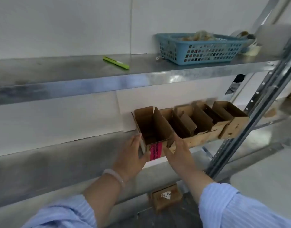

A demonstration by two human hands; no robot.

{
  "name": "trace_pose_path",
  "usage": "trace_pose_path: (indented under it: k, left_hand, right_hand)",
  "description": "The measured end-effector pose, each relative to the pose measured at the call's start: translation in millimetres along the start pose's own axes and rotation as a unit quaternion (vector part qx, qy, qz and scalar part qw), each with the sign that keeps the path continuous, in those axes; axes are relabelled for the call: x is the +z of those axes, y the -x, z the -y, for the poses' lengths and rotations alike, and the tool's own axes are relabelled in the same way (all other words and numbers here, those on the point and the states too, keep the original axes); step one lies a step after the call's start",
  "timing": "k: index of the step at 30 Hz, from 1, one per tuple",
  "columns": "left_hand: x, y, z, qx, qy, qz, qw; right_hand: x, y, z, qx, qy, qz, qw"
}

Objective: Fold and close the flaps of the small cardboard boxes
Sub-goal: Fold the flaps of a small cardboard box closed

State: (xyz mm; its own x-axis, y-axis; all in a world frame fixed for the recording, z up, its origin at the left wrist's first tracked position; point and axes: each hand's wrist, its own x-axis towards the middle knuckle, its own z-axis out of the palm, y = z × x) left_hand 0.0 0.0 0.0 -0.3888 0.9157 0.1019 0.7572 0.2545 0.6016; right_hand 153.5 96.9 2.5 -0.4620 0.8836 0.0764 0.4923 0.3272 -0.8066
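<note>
An open small cardboard box (pixel 153 129) with a pink label (pixel 155 151) on its front stands at the left end of a row on a metal shelf. Its flaps stand upright. My left hand (pixel 133 155) grips its left front corner, and my right hand (pixel 179 152) presses against its right side and front. Several more open cardboard boxes (pixel 205 119) line up to its right along the shelf, flaps raised. A closed small box (pixel 165 197) with handwriting on a white patch lies lower down, between my forearms.
The upper shelf (pixel 92 79) carries a green utility knife (pixel 116 62) and a blue plastic basket (pixel 199 48) with tape rolls beside it. A slanted metal rack upright (pixel 256 102) runs down the right side. A white wall stands behind the shelves.
</note>
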Motion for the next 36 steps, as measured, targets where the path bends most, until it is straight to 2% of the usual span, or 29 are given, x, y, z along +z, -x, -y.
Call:
trace_pose_path:
  k: [3,5,10,15,18,21,23,26,28,30,32,33,36]
  left_hand:
    - [4,-21,0,-0.039,0.101,-0.016,0.994]
    - [5,-32,-2,-0.073,0.191,0.001,0.979]
    - [16,-40,13,-0.121,0.318,-0.014,0.94]
    - [-1,-39,35,-0.194,0.384,-0.07,0.9]
    - [-19,-39,53,-0.227,0.358,-0.041,0.905]
    - [-26,-37,74,-0.257,0.329,-0.003,0.908]
    - [-24,-33,87,-0.278,0.377,-0.016,0.883]
    - [-21,-24,100,-0.306,0.45,-0.04,0.838]
    - [-16,-19,110,-0.32,0.481,-0.047,0.815]
    - [-15,-12,115,-0.321,0.518,-0.045,0.792]
    - [-15,-6,122,-0.317,0.544,-0.021,0.777]
    - [-16,-3,126,-0.317,0.543,-0.004,0.777]
    - [-27,2,133,-0.316,0.522,0.009,0.792]
  right_hand:
    - [6,-14,-3,0.01,-0.08,0.029,0.996]
    - [13,-19,-6,0.021,-0.114,0.036,0.993]
    - [24,-34,-13,0.041,-0.201,0.031,0.978]
    - [41,-55,0,0.037,-0.14,0.084,0.986]
    - [57,-48,12,0.013,-0.133,0.154,0.979]
    - [82,-43,21,-0.048,-0.055,0.19,0.979]
    - [95,-43,24,-0.064,-0.013,0.178,0.982]
    - [104,-47,18,-0.018,0.031,0.098,0.995]
    - [102,-51,13,0.066,0.026,0.085,0.994]
    - [102,-54,12,0.173,-0.074,0.124,0.974]
    - [104,-56,13,0.232,-0.197,0.152,0.94]
    - [106,-57,16,0.229,-0.222,0.16,0.934]
    - [103,-63,26,0.13,-0.197,0.175,0.956]
